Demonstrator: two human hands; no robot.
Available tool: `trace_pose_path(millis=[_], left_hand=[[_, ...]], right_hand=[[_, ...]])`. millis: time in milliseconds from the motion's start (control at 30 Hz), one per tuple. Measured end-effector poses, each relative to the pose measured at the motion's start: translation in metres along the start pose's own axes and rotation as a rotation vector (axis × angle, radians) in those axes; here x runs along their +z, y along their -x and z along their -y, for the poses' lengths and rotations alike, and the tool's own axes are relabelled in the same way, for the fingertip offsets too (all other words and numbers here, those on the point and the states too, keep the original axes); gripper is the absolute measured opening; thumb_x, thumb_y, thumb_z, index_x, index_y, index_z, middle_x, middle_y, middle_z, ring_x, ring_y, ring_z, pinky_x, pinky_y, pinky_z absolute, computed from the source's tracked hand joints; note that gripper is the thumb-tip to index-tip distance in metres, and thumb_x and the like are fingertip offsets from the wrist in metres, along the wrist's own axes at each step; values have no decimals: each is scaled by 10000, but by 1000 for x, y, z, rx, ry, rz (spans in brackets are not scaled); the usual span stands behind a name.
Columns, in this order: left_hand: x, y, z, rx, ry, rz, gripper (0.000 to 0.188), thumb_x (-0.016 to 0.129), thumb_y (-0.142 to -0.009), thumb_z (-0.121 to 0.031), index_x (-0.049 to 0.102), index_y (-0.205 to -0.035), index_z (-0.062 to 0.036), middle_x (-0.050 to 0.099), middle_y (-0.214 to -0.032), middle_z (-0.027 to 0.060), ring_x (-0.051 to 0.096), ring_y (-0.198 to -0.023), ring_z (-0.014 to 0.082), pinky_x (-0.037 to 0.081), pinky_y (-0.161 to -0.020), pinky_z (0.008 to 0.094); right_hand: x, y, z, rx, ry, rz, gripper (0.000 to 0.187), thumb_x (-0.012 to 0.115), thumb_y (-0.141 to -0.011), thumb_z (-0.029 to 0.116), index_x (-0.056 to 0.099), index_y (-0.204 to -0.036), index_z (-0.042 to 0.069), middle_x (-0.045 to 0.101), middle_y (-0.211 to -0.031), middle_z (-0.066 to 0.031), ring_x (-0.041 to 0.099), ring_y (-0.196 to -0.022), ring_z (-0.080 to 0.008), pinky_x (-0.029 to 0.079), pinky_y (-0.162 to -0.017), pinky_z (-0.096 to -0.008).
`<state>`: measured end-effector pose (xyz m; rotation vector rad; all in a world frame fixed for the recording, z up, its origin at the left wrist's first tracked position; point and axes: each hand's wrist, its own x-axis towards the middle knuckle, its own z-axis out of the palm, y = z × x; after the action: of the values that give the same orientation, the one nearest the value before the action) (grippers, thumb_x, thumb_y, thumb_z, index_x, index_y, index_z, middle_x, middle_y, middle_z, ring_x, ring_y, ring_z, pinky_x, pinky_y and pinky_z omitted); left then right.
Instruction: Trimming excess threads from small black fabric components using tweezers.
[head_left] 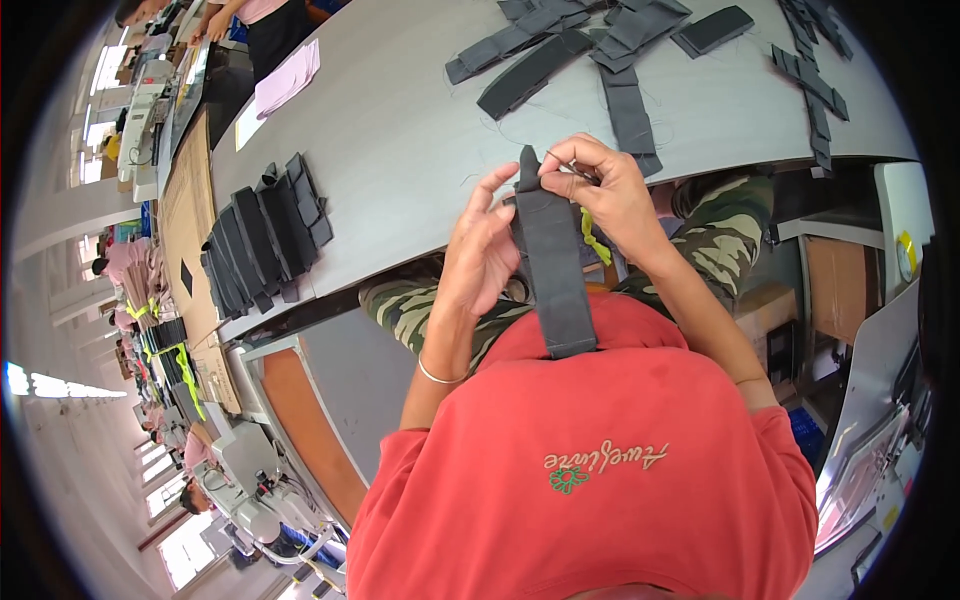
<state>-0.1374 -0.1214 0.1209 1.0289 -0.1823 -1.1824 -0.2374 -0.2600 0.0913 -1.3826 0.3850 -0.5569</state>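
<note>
I hold a long dark grey fabric strip upright over my lap. My left hand grips its left edge near the top. My right hand pinches the top end, with small snips and a yellow-green loop in it. The strip's lower end hangs onto my red shirt. Both hands sit just below the grey table's edge.
A stack of dark grey fabric pieces lies at the table's left. More grey strips are scattered at the far side, and others at the right. Pink cloth lies far left. Sewing machines and other workers line the left.
</note>
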Motion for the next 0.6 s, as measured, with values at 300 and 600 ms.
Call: trace_pose_path(millis=[300,600], left_hand=[[-15,8,24,-228,199,276,489,565,-946,-292,448,-1286,40,573,-1202,159,618,-1052,265,523,-906,404],[-1,9,-33,4,-227,177,532,753,-745,-41,491,-1208,-29,553,-1101,24,535,-1038,106,422,-955,273]], right_hand=[[-5,-4,22,153,-185,-10,72,638,-873,105,579,-865,64,617,-980,-20,462,-704,-17,352,-564,-184],[-12,1,35,7,-437,168,143,654,-888,169,587,-933,51,492,-802,65,400,-688,-27,315,-606,-194]])
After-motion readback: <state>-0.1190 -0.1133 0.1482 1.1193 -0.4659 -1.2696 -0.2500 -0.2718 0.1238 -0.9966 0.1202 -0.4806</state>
